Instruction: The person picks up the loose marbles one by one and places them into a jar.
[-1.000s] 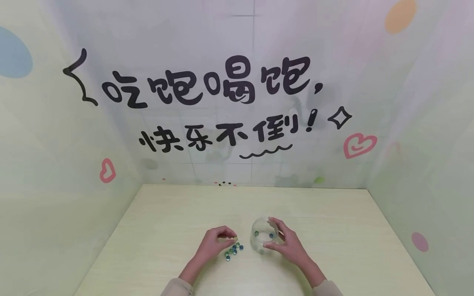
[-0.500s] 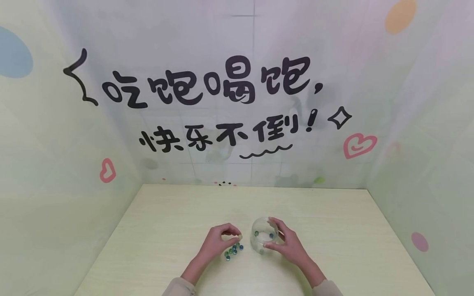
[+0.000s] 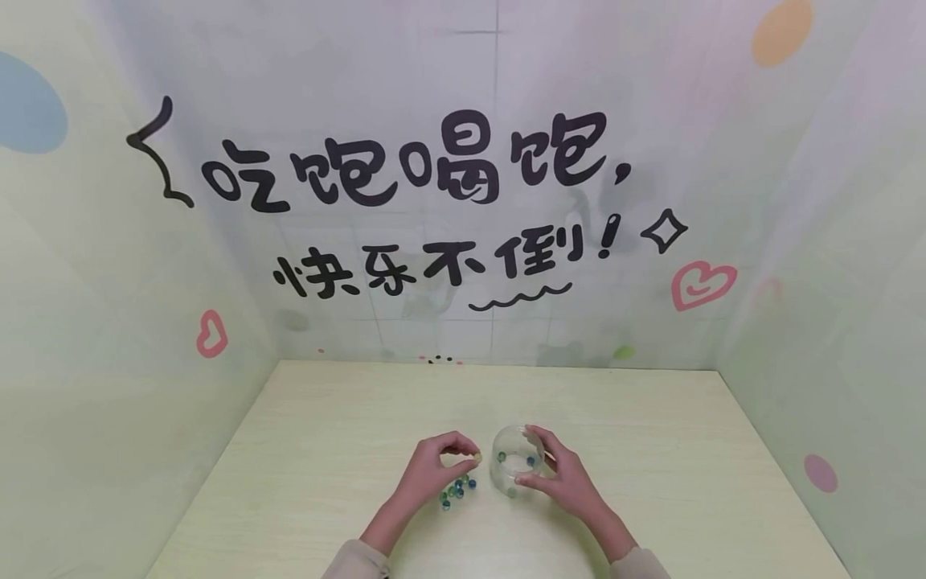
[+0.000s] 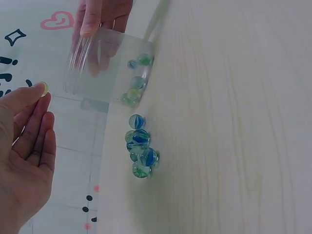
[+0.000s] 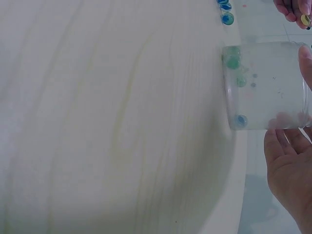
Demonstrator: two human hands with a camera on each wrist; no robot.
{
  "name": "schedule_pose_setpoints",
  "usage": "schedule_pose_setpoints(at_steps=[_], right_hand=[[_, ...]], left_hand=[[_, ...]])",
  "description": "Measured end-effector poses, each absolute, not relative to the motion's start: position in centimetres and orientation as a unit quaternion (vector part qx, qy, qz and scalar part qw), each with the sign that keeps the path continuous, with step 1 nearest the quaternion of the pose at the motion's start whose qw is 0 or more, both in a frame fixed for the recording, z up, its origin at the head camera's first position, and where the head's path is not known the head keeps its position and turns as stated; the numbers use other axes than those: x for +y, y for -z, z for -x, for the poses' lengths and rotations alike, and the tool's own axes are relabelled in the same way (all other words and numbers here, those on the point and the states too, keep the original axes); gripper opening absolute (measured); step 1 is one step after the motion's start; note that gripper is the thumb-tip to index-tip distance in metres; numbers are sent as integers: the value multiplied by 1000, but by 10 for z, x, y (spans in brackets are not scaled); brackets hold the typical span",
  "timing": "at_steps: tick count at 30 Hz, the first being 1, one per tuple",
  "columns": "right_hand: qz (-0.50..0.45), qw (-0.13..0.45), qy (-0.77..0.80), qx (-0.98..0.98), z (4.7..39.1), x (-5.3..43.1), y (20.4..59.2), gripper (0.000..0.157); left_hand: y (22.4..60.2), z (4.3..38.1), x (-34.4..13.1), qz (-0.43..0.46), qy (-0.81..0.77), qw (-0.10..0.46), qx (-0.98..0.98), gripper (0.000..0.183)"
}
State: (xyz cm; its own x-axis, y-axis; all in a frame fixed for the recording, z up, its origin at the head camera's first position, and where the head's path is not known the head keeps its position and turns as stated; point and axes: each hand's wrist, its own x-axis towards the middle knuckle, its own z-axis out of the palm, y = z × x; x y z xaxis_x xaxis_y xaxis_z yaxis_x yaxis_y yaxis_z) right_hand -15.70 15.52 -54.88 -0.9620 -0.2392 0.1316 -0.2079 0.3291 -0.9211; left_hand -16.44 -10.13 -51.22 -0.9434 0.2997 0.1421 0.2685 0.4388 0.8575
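Note:
Between thumb and fingertips my left hand [image 3: 428,465] pinches a yellowish glass marble [image 4: 45,89], held above the table just left of the jar. My right hand [image 3: 563,478] grips the clear jar [image 5: 268,83] by its right side, thumb near the rim and fingers around the back. The jar stands upright on the table with its mouth up, and several green and blue marbles [image 4: 138,82] lie on its bottom. Below my left hand, a small cluster of blue and green marbles [image 4: 148,157] rests on the table, apart from the jar.
The pale wood-grain table [image 3: 347,402] is bounded by a printed back wall [image 3: 405,338] with black lettering, and by side walls to left [image 3: 130,418] and right [image 3: 817,386].
My left hand has lifted the yellowish marble away from the cluster and moved it to the right, nearer the jar. The right hand and the jar stay where they were.

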Motion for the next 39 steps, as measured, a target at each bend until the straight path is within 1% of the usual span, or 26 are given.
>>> schedule_pose_setpoints(at_steps=[17,25,39], right_hand=[[151,13,569,808,157,157,553,74],[149,13,568,809,156,157,551,75],[153,20,564,812,156,156,548,76]], left_hand=[[503,166,-86,-188,-511,15,838,11],[497,170,-78,-215,-498,-1,840,11],[495,174,-67,-230,-488,8,842,11]])
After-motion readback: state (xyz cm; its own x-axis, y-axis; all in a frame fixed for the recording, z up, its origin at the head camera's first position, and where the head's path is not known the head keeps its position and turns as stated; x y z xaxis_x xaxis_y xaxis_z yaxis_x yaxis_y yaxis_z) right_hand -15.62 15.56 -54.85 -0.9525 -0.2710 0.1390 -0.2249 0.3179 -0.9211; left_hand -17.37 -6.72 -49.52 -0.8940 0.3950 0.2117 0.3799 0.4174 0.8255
